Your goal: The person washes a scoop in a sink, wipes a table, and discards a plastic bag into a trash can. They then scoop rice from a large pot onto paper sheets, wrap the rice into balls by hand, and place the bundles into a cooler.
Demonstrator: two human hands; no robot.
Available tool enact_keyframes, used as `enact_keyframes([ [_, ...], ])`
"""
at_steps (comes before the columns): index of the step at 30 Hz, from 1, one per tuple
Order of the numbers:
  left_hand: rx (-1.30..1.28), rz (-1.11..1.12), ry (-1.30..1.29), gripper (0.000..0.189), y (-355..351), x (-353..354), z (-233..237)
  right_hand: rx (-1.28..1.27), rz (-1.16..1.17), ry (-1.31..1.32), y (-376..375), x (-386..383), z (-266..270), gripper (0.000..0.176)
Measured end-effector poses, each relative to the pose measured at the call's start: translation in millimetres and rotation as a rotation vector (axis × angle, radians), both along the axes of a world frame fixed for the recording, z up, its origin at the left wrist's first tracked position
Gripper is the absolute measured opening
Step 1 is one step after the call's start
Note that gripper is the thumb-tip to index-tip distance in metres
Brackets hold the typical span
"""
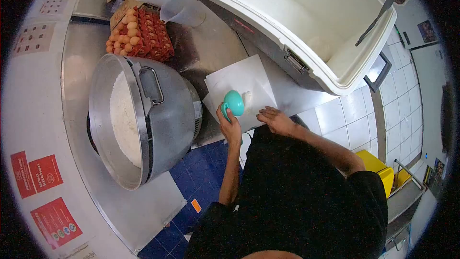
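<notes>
A teal cup [233,103] with a handle is gripped in my left hand [231,125], tilted over white paper sheets [256,79] on the metal counter. Beside the cup, a small heap of white powder [247,98] lies on the top sheet. My right hand [277,120] rests at the near right edge of the paper, its fingers stretched out and slightly bent. To the left stands a large metal mixing bowl [172,100], with white flour-like powder [122,120] inside.
Behind the bowl are stacked red trays of eggs [153,33] and clear plastic containers [182,7]. A large open cooler box [282,29] with a white interior takes up the back right. A yellow bin [376,165] stands to the right on the floor.
</notes>
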State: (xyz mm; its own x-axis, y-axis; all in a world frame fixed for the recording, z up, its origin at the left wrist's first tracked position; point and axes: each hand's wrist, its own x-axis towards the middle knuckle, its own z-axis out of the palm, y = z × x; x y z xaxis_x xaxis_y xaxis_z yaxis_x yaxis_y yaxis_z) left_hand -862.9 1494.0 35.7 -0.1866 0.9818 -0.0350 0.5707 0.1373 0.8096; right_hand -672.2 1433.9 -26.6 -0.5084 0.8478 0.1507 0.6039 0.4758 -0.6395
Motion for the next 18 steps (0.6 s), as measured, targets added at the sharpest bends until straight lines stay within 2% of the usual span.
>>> enact_keyframes([
  [1,0.005,0.002,0.001,0.038,-2,-6,-12,0.005,0.002,0.001,1,1,1,0.049],
  [3,0.019,-0.071,0.093,0.038,-4,-7,-6,0.018,0.033,0.006,2,2,11,0.048],
  [7,0.040,-0.094,0.067,0.040,-8,-3,-3,0.023,0.021,-0.014,1,-1,-1,0.048],
  [9,0.166,-0.074,0.049,0.040,-12,0,-5,-0.013,0.050,0.011,-1,0,6,0.042],
  [12,0.055,-0.110,0.141,0.039,-11,-1,-19,-0.008,0.045,-0.034,-2,2,10,0.046],
  [18,0.136,-0.060,0.055,0.037,-7,2,-28,-0.024,0.074,0.045,-5,4,13,0.046],
])
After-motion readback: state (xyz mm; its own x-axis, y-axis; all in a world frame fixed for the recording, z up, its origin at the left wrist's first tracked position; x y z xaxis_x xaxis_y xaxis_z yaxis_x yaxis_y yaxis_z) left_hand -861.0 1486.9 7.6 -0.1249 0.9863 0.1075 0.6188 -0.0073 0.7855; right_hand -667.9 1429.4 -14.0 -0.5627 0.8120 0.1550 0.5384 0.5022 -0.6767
